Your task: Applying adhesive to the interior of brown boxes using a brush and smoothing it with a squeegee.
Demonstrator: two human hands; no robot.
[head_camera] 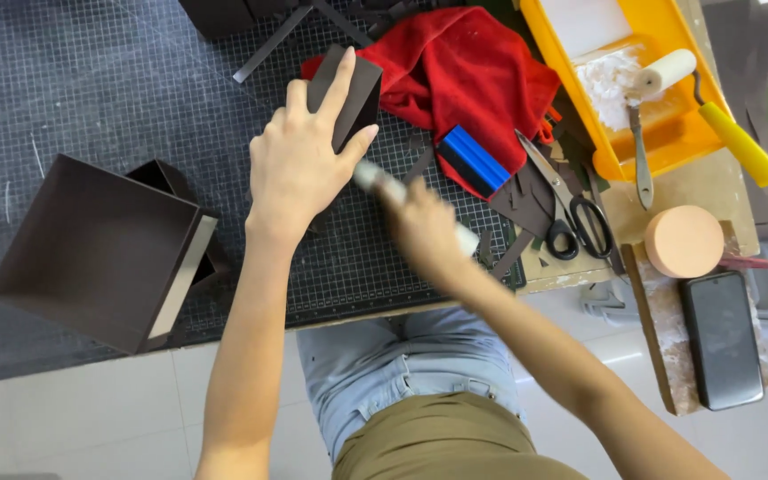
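Dark box under spread left hand; right hand grips a white tool; yellow tray holds a roller.

Single head-worn view, looking steeply down from above the person's lap onto the near edge of the surface, close in; the gridded cutting mat sits centre frame, floor tiles below it.

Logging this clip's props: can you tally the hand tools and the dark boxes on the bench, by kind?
Paint rollers: 1, in the yellow tray
Scissors: 1
Blue scrapers: 1, on the red cloth
White rods: 1, blurred, in the right hand
Dark boxes: 3, one under the left hand, two open ones to its left
Total: 7
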